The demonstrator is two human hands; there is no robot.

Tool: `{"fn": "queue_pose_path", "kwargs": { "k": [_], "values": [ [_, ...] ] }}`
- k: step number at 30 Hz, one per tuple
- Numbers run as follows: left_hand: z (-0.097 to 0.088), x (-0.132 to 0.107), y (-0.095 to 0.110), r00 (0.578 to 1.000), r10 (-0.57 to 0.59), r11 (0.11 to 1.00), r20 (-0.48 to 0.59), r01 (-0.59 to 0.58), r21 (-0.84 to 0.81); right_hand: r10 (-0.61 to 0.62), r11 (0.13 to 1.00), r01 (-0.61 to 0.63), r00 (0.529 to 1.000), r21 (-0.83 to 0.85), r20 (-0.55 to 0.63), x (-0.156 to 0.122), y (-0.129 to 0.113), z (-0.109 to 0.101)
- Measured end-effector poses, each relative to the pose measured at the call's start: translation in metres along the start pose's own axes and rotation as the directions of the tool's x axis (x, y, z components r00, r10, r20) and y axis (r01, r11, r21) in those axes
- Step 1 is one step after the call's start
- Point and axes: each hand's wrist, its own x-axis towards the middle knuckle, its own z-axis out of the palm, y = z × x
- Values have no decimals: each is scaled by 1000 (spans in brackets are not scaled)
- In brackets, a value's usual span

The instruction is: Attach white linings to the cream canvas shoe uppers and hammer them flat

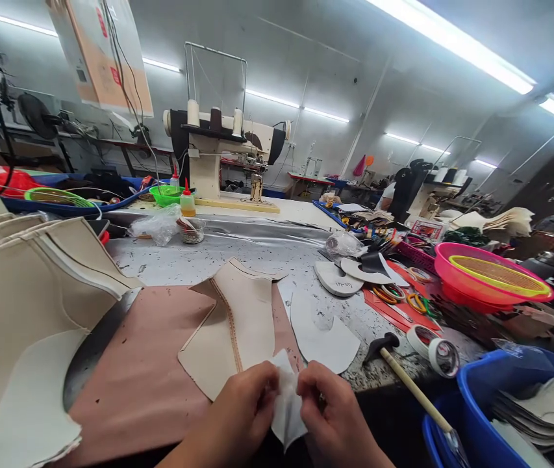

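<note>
Both my hands pinch a small white piece of thin material (286,403) near the front edge of the table. My left hand (242,413) grips its left side and my right hand (332,416) its right side, fingers closed. Just beyond them lies a cream leather piece with a stitched seam (238,318) on a brown mat (145,370). A white cut pattern piece (323,335) lies to the right of it.
A stack of cream leather pieces (23,292) fills the left. A hammer (406,374), tape rolls (435,348), a pink basket (493,279), scissors (415,300) and a blue tub (510,403) are at right. A sewing machine (223,153) stands at the back.
</note>
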Motion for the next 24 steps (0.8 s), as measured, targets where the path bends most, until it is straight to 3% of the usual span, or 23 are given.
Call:
{"fn": "queue_pose_path", "kwargs": {
  "k": [2, 6, 11, 16, 24],
  "values": [
    [-1, 0, 1, 999, 40, 997, 4, -41, 66, -37, 997, 34, 998, -70, -42, 3, -2, -7],
    [-1, 1, 7, 994, 96, 987, 56, -102, 124, -101, 968, 110, 994, -227, 49, 5, -8, -7],
    [1, 0, 11, 999, 26, 978, 36, -33, 206, -146, 941, 153, 988, -303, 45, 1, -11, 7],
    [-2, -1, 11, 997, -12, 977, 79, -5, 212, -192, 881, 249, 965, -401, 177, -1, -11, 3],
    [-10, -4, 19, 978, -11, 979, 211, -32, 199, -60, 742, 132, 989, -657, 132, -5, -2, -31]
  ]
}}
